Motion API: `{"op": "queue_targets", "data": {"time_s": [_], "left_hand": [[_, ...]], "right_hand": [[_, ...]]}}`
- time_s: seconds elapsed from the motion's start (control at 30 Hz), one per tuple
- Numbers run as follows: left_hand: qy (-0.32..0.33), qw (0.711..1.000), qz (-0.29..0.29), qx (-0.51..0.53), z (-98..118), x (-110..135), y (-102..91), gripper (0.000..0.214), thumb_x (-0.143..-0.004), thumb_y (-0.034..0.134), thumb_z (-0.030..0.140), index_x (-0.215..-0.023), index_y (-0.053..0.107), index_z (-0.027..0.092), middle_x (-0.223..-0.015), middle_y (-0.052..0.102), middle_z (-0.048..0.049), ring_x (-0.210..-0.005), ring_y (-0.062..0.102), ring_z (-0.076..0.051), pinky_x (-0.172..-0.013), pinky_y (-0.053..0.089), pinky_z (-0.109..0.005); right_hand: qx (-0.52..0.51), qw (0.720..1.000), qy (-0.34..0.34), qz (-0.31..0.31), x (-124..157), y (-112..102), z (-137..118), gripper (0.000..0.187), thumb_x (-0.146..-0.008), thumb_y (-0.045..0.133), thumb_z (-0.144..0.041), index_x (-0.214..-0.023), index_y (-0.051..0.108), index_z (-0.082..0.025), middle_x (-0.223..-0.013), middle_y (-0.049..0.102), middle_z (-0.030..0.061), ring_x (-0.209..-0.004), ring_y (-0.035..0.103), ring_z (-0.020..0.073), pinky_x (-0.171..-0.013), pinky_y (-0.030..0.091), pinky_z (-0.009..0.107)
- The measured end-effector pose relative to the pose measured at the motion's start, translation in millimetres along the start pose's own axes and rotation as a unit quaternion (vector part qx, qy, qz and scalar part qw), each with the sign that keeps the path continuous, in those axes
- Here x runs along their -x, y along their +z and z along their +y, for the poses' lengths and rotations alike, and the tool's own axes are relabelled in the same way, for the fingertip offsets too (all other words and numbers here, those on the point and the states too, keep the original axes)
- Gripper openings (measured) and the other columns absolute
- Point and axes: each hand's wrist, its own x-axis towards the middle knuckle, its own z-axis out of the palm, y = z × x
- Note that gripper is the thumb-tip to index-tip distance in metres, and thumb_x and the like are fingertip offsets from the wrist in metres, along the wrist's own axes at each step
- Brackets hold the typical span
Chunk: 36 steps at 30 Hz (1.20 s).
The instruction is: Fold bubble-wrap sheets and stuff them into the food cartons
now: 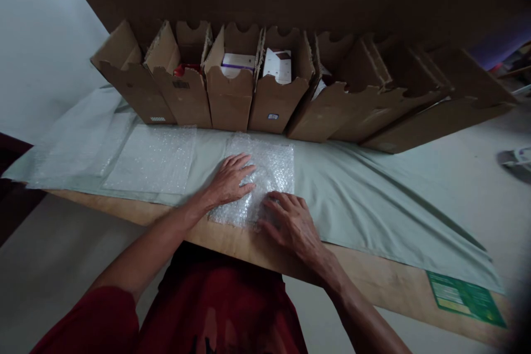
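A sheet of bubble wrap (269,168) lies on the pale green cloth (357,199) covering the wooden table (385,282). My left hand (229,180) rests flat on the sheet's left part, fingers stretched out and pointing right. My right hand (292,224) presses on the sheet's near edge, fingers bent slightly and spread, holding nothing. A second, flatter sheet of bubble wrap (153,157) lies to the left of the first.
A row of open cardboard bins (230,97) stands along the back of the table; some hold small boxes (279,65). A green label (464,298) is stuck near the table's front right corner. A dark object (516,160) lies at the far right.
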Motion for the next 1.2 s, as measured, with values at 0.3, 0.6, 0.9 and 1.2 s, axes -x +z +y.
{"op": "queue_targets", "data": {"time_s": [0.3,0.6,0.9,1.2], "left_hand": [[0.005,1.000,0.003,0.002,-1,1,1.1,0.047,-0.095,0.060,0.038,-0.138,0.061,0.020,-0.159,0.047,-0.0137,-0.149,0.039,-0.031,-0.124,0.030,-0.052],[0.005,1.000,-0.001,-0.001,-1,1,2.7,0.049,-0.094,0.061,0.039,-0.139,0.059,0.020,-0.160,0.047,-0.0131,-0.151,0.037,-0.030,-0.125,0.028,-0.051],[0.003,1.000,0.008,-0.010,0,1,2.1,0.046,-0.094,0.062,0.038,-0.136,0.062,0.019,-0.158,0.050,-0.0138,-0.149,0.041,-0.031,-0.124,0.030,-0.051],[0.007,1.000,0.014,-0.003,0,1,1.3,0.048,-0.093,0.064,0.036,-0.137,0.062,0.016,-0.157,0.050,-0.0169,-0.149,0.041,-0.031,-0.123,0.031,-0.051]], "right_hand": [[-0.019,1.000,-0.004,0.000,8,6,-5,0.028,-0.094,0.068,-0.028,-0.122,0.068,-0.021,-0.132,0.068,0.0113,-0.118,0.059,0.0303,-0.095,0.047,0.045],[0.028,0.999,-0.025,0.006,6,6,-9,0.026,-0.099,0.060,-0.026,-0.122,0.069,-0.016,-0.130,0.069,0.0140,-0.115,0.060,0.0308,-0.094,0.049,0.045],[-0.034,0.999,-0.021,0.021,1,4,-1,0.023,-0.102,0.054,-0.021,-0.114,0.074,-0.019,-0.121,0.074,0.0102,-0.106,0.065,0.0264,-0.091,0.051,0.042],[-0.038,0.999,-0.032,0.004,-5,-1,3,0.019,-0.096,0.059,-0.014,-0.108,0.073,-0.018,-0.117,0.075,0.0085,-0.101,0.066,0.0273,-0.087,0.054,0.043]]}}
